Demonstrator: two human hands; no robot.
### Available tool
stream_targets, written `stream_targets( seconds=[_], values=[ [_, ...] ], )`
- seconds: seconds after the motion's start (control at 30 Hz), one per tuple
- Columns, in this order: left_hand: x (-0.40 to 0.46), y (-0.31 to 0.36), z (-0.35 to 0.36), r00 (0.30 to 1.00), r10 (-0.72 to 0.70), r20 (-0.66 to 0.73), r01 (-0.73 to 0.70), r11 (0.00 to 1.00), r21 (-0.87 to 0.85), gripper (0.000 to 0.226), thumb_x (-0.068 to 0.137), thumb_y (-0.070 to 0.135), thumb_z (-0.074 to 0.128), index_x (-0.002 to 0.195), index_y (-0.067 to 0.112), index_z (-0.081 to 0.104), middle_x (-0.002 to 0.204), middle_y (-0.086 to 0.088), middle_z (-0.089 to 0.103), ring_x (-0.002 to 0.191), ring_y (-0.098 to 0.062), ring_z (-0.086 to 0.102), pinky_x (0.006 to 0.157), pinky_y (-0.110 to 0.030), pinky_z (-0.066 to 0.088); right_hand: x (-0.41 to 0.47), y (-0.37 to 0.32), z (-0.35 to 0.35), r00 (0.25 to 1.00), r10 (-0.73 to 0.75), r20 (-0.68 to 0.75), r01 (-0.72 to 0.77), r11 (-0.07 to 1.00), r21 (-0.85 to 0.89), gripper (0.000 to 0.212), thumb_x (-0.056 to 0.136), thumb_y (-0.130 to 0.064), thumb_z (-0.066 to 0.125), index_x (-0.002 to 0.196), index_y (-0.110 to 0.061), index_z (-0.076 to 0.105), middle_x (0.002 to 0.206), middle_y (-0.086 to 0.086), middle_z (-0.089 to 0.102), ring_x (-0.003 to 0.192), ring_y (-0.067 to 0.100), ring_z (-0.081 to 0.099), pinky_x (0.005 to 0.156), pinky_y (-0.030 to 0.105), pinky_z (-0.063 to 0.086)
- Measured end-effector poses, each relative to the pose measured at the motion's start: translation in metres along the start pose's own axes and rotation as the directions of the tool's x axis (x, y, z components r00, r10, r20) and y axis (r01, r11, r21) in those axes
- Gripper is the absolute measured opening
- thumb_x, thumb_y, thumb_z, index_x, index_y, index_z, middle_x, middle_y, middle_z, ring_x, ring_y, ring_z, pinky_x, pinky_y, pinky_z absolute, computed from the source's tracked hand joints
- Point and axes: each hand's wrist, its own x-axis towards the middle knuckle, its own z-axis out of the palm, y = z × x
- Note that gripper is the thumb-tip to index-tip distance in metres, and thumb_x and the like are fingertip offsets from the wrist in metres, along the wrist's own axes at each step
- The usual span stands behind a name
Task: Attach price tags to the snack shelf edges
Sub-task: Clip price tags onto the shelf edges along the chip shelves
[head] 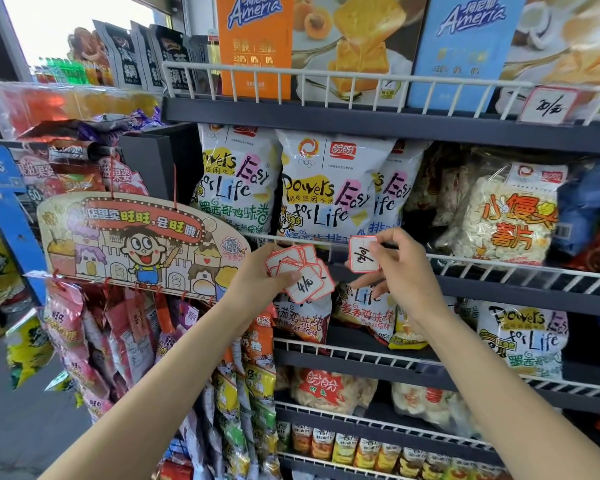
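My right hand (400, 268) pinches one tag (363, 253) by its right edge, just in front of the wire rail (499, 263) of the snack shelf. Its long axis stands near upright, face toward me, writing turned sideways. My left hand (257, 275) grips a fanned stack (300, 273) of tags, the front one tilted diagonally.

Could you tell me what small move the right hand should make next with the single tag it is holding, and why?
Probably ease the single red-bordered white paper price tag forward onto the white wire shelf rail just behind it. The right hand pinches it close in front of that rail, not yet attached, while the left hand grips the fanned stack of spare tags.
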Motion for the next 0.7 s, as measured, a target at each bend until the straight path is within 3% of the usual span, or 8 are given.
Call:
stream_targets(
  seconds=[0.1, 0.23, 0.3, 0.37, 0.47, 0.6, 0.7],
  values=[
    [0.002, -0.004, 0.000, 1.000, -0.022, -0.001, 0.022, 1.000, -0.003, 0.025, 0.085, 0.005, 0.064, 0.108, 0.009, 0.055, 0.097, -0.006, 0.070, 0.091, -0.018, 0.066, 0.082, -0.029, 0.052, 0.005, 0.002, 0.000, 1.000, -0.017, 0.000, 0.017, 0.999, -0.045, 0.011, 0.097, -0.013, 0.046, 0.106, -0.008, 0.051, 0.089, 0.007, 0.070, 0.059, 0.019, 0.069, 0.039, 0.020, 0.044],
    [0.009, -0.003, 0.004, 0.999, -0.031, 0.019, 0.030, 0.999, 0.042, 0.033, 0.086, 0.007, 0.064, 0.116, 0.013, 0.052, 0.101, -0.006, 0.068, 0.095, -0.019, 0.065, 0.083, -0.029, 0.052, 0.013, 0.003, -0.001, 0.995, -0.095, -0.002, 0.094, 0.982, -0.165, 0.007, 0.095, -0.012, 0.049, 0.099, -0.013, 0.056, 0.076, 0.005, 0.069, 0.042, 0.014, 0.060, 0.040, 0.025, 0.037],
    [0.011, -0.002, 0.005, 0.999, -0.015, 0.029, 0.014, 0.998, 0.053, 0.036, 0.085, 0.007, 0.064, 0.118, 0.012, 0.052, 0.104, -0.006, 0.068, 0.097, -0.019, 0.065, 0.085, -0.030, 0.052, 0.018, 0.003, -0.001, 0.989, -0.146, 0.001, 0.142, 0.962, -0.231, 0.009, 0.096, -0.012, 0.049, 0.101, -0.015, 0.056, 0.075, 0.006, 0.068, 0.038, 0.012, 0.057, 0.039, 0.021, 0.038],
    [0.012, -0.001, 0.006, 0.999, 0.031, 0.045, -0.033, 0.998, 0.060, 0.031, 0.085, 0.007, 0.064, 0.114, 0.012, 0.054, 0.103, -0.008, 0.068, 0.096, -0.021, 0.066, 0.086, -0.034, 0.053, 0.022, 0.004, -0.001, 0.980, -0.196, 0.025, 0.194, 0.928, -0.319, 0.021, 0.096, -0.009, 0.048, 0.112, -0.021, 0.054, 0.082, 0.003, 0.068, 0.040, 0.012, 0.059, 0.041, 0.019, 0.044],
    [0.013, -0.001, 0.009, 0.995, 0.087, 0.047, -0.091, 0.992, 0.092, 0.026, 0.085, 0.008, 0.065, 0.108, 0.012, 0.054, 0.100, -0.008, 0.068, 0.092, -0.020, 0.066, 0.083, -0.031, 0.054, 0.028, 0.009, 0.001, 0.965, -0.251, 0.079, 0.257, 0.834, -0.488, 0.032, 0.095, -0.006, 0.048, 0.121, -0.025, 0.048, 0.086, 0.002, 0.067, 0.046, 0.008, 0.062, 0.058, 0.033, 0.056],
    [0.019, -0.002, 0.014, 0.992, 0.091, 0.081, -0.105, 0.977, 0.184, 0.031, 0.084, 0.010, 0.066, 0.113, 0.011, 0.055, 0.102, -0.007, 0.068, 0.095, -0.022, 0.065, 0.089, -0.040, 0.053, 0.037, 0.017, 0.001, 0.949, -0.310, 0.050, 0.273, 0.735, -0.621, 0.008, 0.093, -0.013, 0.054, 0.101, -0.014, 0.054, 0.085, 0.004, 0.069, 0.060, 0.015, 0.064, 0.064, 0.041, 0.056],
    [0.024, -0.002, 0.020, 0.990, 0.057, 0.131, -0.085, 0.973, 0.214, 0.044, 0.083, 0.011, 0.067, 0.124, 0.014, 0.052, 0.112, -0.005, 0.066, 0.104, -0.020, 0.062, 0.096, -0.042, 0.049, 0.042, 0.022, -0.002, 0.918, -0.395, 0.020, 0.306, 0.676, -0.671, 0.006, 0.092, -0.015, 0.056, 0.093, -0.010, 0.060, 0.080, 0.007, 0.068, 0.067, 0.020, 0.065, 0.065, 0.043, 0.055]
  ],
)
